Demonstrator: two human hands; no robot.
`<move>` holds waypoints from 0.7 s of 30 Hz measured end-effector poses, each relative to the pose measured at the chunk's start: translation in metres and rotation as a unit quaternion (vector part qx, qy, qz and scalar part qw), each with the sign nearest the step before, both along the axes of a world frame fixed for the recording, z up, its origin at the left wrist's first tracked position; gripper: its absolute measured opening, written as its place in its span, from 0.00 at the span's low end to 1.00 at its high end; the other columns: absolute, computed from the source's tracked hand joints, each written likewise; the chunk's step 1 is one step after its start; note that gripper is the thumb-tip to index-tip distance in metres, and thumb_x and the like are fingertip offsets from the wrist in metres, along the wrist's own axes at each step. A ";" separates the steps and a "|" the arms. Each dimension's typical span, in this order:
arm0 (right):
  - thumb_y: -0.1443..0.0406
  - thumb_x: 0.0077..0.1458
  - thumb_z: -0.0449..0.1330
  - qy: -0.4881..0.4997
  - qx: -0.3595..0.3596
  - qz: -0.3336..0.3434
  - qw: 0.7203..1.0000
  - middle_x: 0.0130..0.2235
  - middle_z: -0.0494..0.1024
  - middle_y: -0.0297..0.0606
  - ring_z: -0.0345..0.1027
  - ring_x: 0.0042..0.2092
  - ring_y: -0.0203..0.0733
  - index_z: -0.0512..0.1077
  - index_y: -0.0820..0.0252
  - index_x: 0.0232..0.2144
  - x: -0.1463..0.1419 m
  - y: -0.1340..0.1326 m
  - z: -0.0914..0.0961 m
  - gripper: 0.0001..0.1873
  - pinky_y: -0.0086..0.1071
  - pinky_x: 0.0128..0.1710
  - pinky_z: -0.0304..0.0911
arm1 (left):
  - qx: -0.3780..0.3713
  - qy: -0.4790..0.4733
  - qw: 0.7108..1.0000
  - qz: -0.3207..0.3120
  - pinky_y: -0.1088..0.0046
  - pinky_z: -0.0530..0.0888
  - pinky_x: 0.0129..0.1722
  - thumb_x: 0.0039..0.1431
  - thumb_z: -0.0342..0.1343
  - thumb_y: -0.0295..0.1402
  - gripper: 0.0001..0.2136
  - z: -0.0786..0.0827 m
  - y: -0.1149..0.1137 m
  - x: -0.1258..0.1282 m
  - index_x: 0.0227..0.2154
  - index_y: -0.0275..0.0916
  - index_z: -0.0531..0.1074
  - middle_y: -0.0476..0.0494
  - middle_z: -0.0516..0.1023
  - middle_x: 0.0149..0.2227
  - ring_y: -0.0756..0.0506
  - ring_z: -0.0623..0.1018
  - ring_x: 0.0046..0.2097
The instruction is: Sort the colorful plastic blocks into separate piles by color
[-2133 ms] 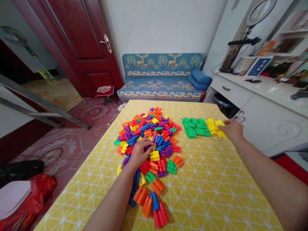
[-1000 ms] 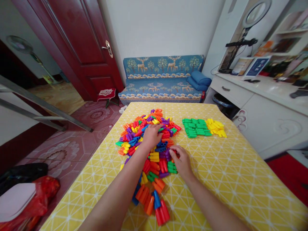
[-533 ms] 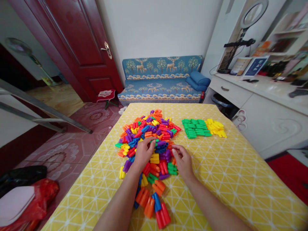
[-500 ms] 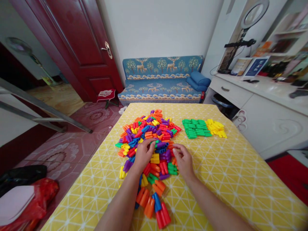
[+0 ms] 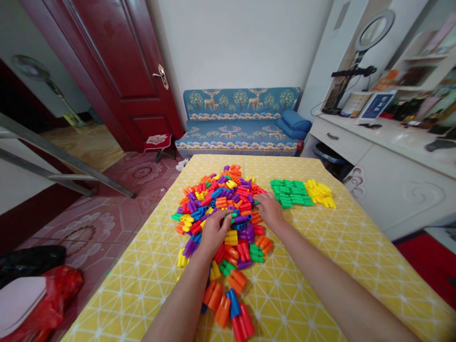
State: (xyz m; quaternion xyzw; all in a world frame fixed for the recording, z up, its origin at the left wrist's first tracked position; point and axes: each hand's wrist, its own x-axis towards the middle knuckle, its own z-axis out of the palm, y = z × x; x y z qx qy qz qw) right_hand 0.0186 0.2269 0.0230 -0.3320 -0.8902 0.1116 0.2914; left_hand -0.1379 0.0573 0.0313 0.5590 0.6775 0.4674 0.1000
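Note:
A heap of multicoloured plastic bullet-shaped building blocks (image 5: 221, 203) lies on the yellow patterned tablecloth (image 5: 313, 266). My left hand (image 5: 214, 232) is over the middle of the heap, thumb and fingers closed around a green block (image 5: 233, 215) whose end shows at the fingertips. My right hand (image 5: 270, 210) reaches the heap's right edge, its fingertips closed on another green block (image 5: 256, 202), partly hidden. Just beyond that hand lie rows of green blocks (image 5: 290, 192), side by side with a group of yellow blocks (image 5: 320, 194).
Nearer to me lie loose orange blocks (image 5: 223, 309), a blue block (image 5: 233, 302) and red blocks (image 5: 243, 323). Behind the table stands a blue patterned sofa (image 5: 238, 128). A white desk (image 5: 399, 137) is at the right, a metal ladder (image 5: 71, 161) at the left.
My right hand has moved forward and slightly left, from the heap's near right side to the green block at its edge. My left hand has stayed nearly in place.

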 end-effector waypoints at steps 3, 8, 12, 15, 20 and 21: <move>0.66 0.52 0.59 0.041 -0.053 -0.062 0.996 0.38 0.79 0.41 0.70 0.42 0.47 0.74 0.56 0.45 0.010 -0.012 0.000 0.16 0.39 0.40 0.64 | 0.001 0.002 1.000 -0.001 0.64 0.74 0.46 0.64 0.50 0.35 0.12 -0.001 0.000 0.000 0.42 0.41 0.76 0.43 0.81 0.43 0.43 0.79 0.45; 0.54 0.55 0.56 0.061 -0.188 -0.071 0.978 0.24 0.75 0.31 0.69 0.27 0.40 0.72 0.56 0.42 0.052 -0.031 -0.010 0.17 0.32 0.28 0.61 | -0.001 -0.008 1.000 -0.002 0.65 0.74 0.45 0.64 0.50 0.35 0.12 0.000 0.001 0.000 0.42 0.40 0.76 0.43 0.81 0.43 0.43 0.79 0.45; 0.54 0.52 0.58 0.027 -0.155 -0.063 0.986 0.36 0.77 0.38 0.71 0.35 0.42 0.74 0.57 0.38 0.082 -0.046 -0.017 0.16 0.34 0.33 0.64 | -0.001 -0.009 1.000 -0.001 0.65 0.74 0.46 0.63 0.50 0.35 0.11 0.001 0.001 0.001 0.42 0.39 0.76 0.42 0.81 0.43 0.43 0.78 0.46; 0.56 0.50 0.60 0.021 -0.129 -0.080 0.988 0.42 0.76 0.40 0.70 0.33 0.41 0.72 0.57 0.45 0.089 -0.058 -0.018 0.20 0.34 0.32 0.64 | -0.001 -0.006 1.000 -0.004 0.64 0.73 0.47 0.63 0.49 0.35 0.12 0.000 0.000 0.000 0.42 0.40 0.76 0.42 0.81 0.44 0.42 0.78 0.47; 0.63 0.51 0.57 0.016 -0.107 -0.069 0.992 0.40 0.76 0.38 0.67 0.27 0.36 0.73 0.55 0.42 0.089 -0.061 -0.019 0.15 0.33 0.28 0.62 | -0.003 -0.008 1.000 0.000 0.64 0.74 0.46 0.63 0.50 0.35 0.11 0.001 0.000 0.000 0.42 0.40 0.76 0.42 0.81 0.43 0.42 0.79 0.46; 0.63 0.50 0.57 0.019 -0.107 -0.069 0.992 0.40 0.76 0.38 0.67 0.28 0.36 0.73 0.55 0.42 0.090 -0.059 -0.020 0.15 0.32 0.28 0.62 | -0.004 -0.010 1.000 0.001 0.64 0.74 0.46 0.63 0.50 0.35 0.11 0.001 0.000 0.000 0.42 0.40 0.76 0.42 0.81 0.43 0.42 0.79 0.46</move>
